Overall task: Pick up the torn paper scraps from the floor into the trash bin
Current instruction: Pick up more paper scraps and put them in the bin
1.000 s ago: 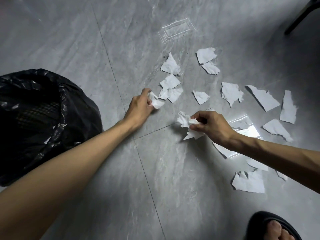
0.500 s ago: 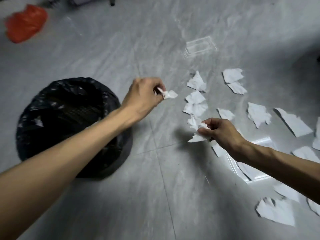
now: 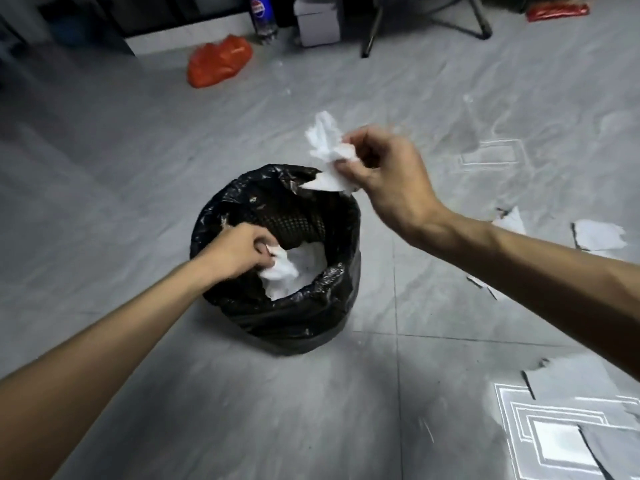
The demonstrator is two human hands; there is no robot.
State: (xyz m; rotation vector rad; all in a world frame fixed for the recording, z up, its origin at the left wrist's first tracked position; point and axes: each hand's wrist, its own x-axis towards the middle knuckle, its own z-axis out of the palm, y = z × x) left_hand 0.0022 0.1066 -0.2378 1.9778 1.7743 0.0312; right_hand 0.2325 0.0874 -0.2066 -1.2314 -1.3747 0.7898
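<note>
A trash bin lined with a black bag (image 3: 304,317) stands on the grey tiled floor in the middle of the view. White paper (image 3: 308,268) lies inside it. My left hand (image 3: 239,252) is over the bin's mouth, fingers closed on a small white scrap (image 3: 278,261). My right hand (image 3: 384,174) is raised above the bin's far right rim and grips a bunch of crumpled scraps (image 3: 327,150). More torn scraps (image 3: 599,235) lie on the floor at the right edge.
An orange plastic bag (image 3: 218,62) lies on the floor at the back. Behind it stand a cola bottle (image 3: 261,15), a white box (image 3: 318,22) and the legs of a chair (image 3: 374,26). Bright light reflections (image 3: 554,441) show on the tiles at lower right.
My left hand carried its scrap from beside the bin to over its mouth. My right hand rose from the floor with its scraps to above the bin's rim. The view swung left.
</note>
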